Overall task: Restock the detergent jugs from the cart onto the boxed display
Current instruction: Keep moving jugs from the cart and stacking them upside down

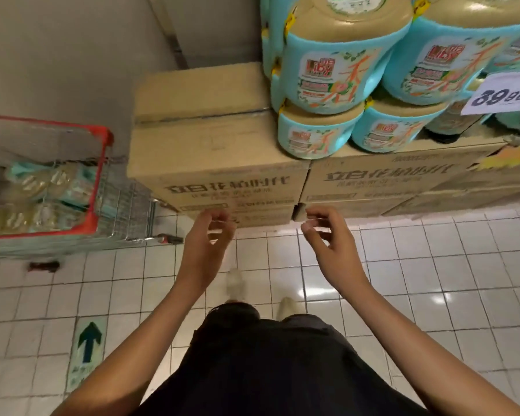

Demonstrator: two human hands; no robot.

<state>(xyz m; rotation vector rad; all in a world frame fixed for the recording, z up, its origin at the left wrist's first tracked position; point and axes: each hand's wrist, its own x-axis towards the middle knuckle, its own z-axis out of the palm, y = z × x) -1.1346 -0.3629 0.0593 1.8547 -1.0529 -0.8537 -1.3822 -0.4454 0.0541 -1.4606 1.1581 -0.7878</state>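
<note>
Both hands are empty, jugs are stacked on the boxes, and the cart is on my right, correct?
Not quite: the cart is on your left, not your right, as the head view shows. The left hand and right hand are empty, and jugs are stacked on the boxes.

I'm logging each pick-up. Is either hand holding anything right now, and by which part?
Nothing is held. The left hand and right hand hang loosely curled and empty before the cardboard boxes.
</note>
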